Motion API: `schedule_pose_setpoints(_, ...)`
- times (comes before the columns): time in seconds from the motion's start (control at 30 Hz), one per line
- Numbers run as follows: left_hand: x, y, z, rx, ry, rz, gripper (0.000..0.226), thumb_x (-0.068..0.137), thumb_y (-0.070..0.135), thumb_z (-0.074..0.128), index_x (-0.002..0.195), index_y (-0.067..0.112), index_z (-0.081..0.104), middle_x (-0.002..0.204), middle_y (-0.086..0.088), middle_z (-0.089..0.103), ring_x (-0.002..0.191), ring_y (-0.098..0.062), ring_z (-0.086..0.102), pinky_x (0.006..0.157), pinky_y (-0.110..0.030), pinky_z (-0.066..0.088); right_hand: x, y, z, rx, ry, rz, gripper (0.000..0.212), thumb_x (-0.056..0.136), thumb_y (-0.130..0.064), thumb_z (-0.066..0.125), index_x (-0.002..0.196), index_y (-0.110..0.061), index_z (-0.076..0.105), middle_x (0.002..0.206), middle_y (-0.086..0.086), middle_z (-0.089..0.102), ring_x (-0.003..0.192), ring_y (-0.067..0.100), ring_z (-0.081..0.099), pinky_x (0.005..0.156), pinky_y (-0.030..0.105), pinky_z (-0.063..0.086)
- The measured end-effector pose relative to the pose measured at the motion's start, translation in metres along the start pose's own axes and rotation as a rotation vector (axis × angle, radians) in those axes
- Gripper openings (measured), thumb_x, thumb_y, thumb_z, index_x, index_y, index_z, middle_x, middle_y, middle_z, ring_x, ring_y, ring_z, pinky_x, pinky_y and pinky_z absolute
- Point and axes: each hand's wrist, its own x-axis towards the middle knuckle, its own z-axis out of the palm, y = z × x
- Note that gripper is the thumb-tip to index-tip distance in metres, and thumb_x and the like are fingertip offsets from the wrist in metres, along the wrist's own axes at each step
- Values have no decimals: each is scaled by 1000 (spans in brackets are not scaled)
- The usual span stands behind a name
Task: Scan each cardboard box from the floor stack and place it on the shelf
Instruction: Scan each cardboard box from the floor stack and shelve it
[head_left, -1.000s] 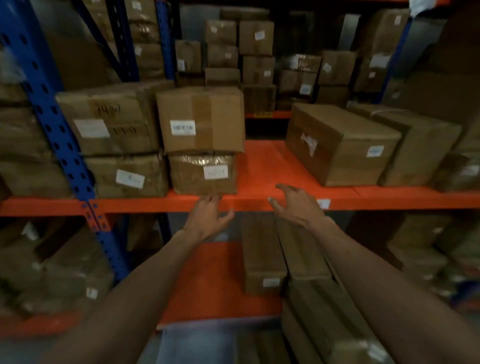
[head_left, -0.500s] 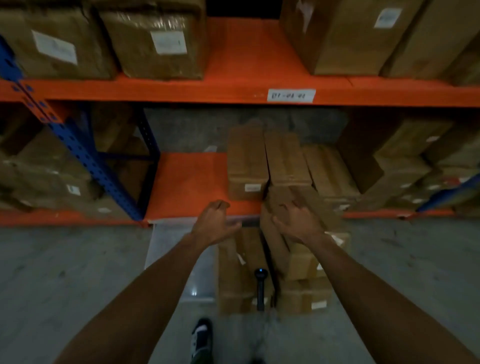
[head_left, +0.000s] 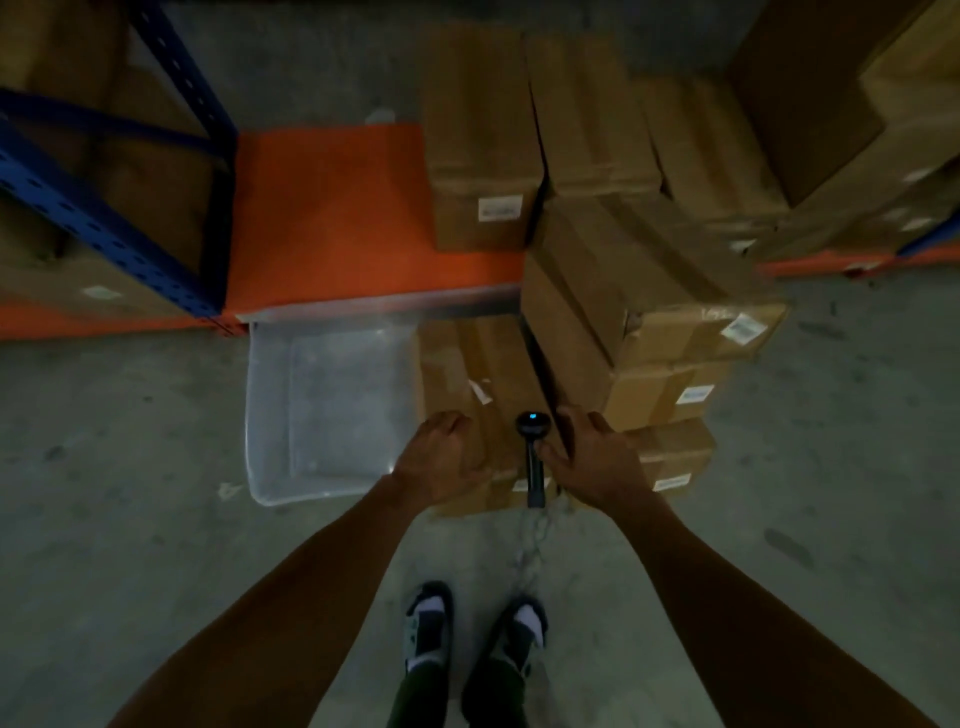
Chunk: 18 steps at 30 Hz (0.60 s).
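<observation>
Both hands have dropped from up by the shelf down to the floor stack (head_left: 571, 395) since a second ago, and the view has tipped with them, so now it's shoes and concrete at the bottom. The left hand (head_left: 441, 460) hangs over the low box (head_left: 467, 395), fingers curled loosely and not holding anything that I can see. The right hand (head_left: 592, 457) is right against the scanner (head_left: 534, 457), thumb touching its handle, the other fingers spread and bent over the box edge beyond it. Can't tell if it actually has a grip.

The scanner lies on the low box between the two sets of fingers, long axis running from the person toward the shelf (head_left: 363, 218), head with the little blue light at the far end, handle tail and cord nearest the feet.

What could go wrong, I reckon: the top box (head_left: 654, 291), just past the right fingertips, sits skewed and overhanging the ones below it. Bump it while lifting the scanner and it could slide off. The cord trails over the box edge too, so a quick yank could snag.
</observation>
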Motion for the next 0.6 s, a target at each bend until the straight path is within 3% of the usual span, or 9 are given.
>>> schedule_pose_setpoints(0.17, 24, -45, 77, 17, 39, 10, 69, 86, 46, 65, 137, 1, 49, 139, -16, 50, 128, -30, 44, 106, -33, 34, 34, 35, 69, 2, -3, 62, 68, 95, -55, 61, 151, -23, 37, 129, 16, 64, 112, 42, 64, 87, 44, 51)
schedule_pose_setpoints(0.47, 69, -99, 181, 43, 129, 119, 65, 95, 43, 59, 138, -4, 48, 144, -22, 45, 134, -37, 41, 113, -48, 32, 98, 76, 161, 7, 136, 121, 90, 84, -67, 66, 153, -29, 22, 133, 17, 50, 114, 42, 60, 88, 47, 50)
schedule_pose_setpoints(0.6, 73, -114, 197, 47, 212, 157, 67, 94, 48, 57, 141, 1, 47, 144, -17, 46, 132, -33, 42, 113, -46, 33, 111, 82, 178, 87, 212, 98, 87, 88, -47, 73, 156, -25, 24, 131, 16, 60, 111, 39, 64, 84, 45, 54)
